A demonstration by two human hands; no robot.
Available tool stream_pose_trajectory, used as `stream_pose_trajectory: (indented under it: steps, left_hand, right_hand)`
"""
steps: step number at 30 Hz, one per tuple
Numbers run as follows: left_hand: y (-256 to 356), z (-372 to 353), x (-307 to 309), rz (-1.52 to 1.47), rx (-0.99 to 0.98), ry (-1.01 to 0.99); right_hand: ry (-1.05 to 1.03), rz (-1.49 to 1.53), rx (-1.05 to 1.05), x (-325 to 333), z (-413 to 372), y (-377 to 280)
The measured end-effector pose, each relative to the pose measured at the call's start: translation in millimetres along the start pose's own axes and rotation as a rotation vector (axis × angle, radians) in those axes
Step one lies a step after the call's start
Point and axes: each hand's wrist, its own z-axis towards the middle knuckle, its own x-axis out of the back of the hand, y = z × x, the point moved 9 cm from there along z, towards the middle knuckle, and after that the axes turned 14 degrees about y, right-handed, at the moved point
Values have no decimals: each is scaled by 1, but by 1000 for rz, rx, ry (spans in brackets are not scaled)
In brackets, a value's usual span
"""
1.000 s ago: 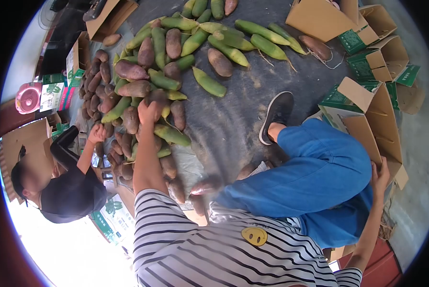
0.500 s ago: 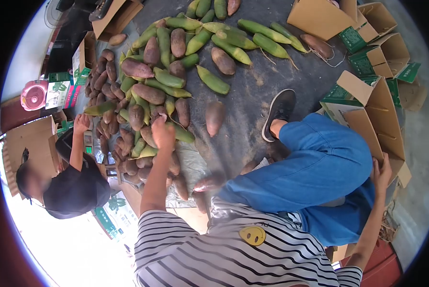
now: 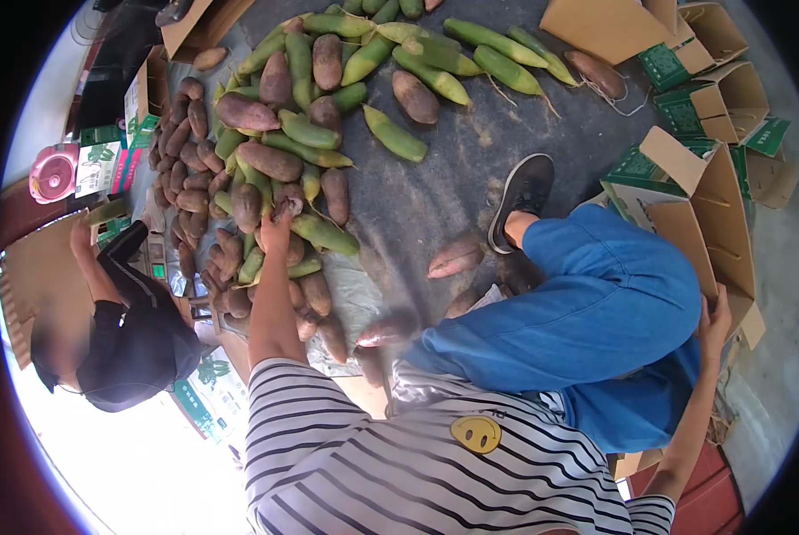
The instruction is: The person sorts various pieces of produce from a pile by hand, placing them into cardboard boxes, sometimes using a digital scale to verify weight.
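My left hand [image 3: 276,223] reaches into the heap of radishes, its fingers closed round the end of a reddish-brown radish [image 3: 285,193]. Long green radishes [image 3: 322,234] and more brownish-red ones [image 3: 334,196] lie close about it. At the right, my right hand [image 3: 713,323] grips the lower edge of an open cardboard box [image 3: 725,218], which lies tilted beside my knee. A single reddish radish [image 3: 456,256] lies on the dark ground sheet near my shoe.
A co-worker in black [image 3: 136,334] sits at the left, one hand by a green radish [image 3: 108,211]. More open boxes [image 3: 729,98] stand at the upper right. A pink fan [image 3: 53,173] is at the far left. My shoe [image 3: 526,192] rests on the sheet [image 3: 471,169].
My left hand has moved slightly left and up in the heap. The single reddish radish has shifted right and down, towards my leg. The co-worker's hand and green radish have moved left.
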Motion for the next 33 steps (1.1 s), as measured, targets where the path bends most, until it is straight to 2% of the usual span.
stream_pose_trajectory:
  steps: [3,6,10,13,14,15,16,18,22,25,26,28,31,33]
  left_hand:
    - [-21,-6,-14,-252,554,-151]
    - [-15,-23,-21,-429,884,-158]
    - [-4,-34,-23,-560,974,-200]
    - [16,-44,3,-478,631,225]
    - [16,-46,7,-308,344,313]
    - [64,-65,39,-250,194,298]
    - [71,-82,36,-250,164,236]
    - [135,-131,70,-214,-5,127]
    - [180,-215,84,-178,-147,-119]
    - [178,-265,85,-26,-241,-287]
    - [174,-276,92,-7,-274,-284]
    - [160,-295,109,33,-344,-282]
    - [106,-321,157,172,-302,-281]
    - [31,-343,186,313,-270,-332]
  right_hand:
    - [-6,30,-9,-1,2,-2]
    - [-39,42,-22,-2,2,1]
    - [-38,65,-38,-3,3,1]
    - [-36,76,-23,-1,2,2]
    - [-38,56,-31,-1,1,5]
    - [-41,37,-39,-2,1,7]
    - [-29,66,-15,-2,1,7]
    - [-15,122,34,-3,2,6]
    - [-44,46,74,-1,5,10]
    - [-57,30,71,-5,5,21]
    - [-48,19,89,-5,5,20]
    - [-22,11,119,-5,4,20]
    - [-21,47,115,-7,2,22]
    - [-81,119,58,-9,3,15]
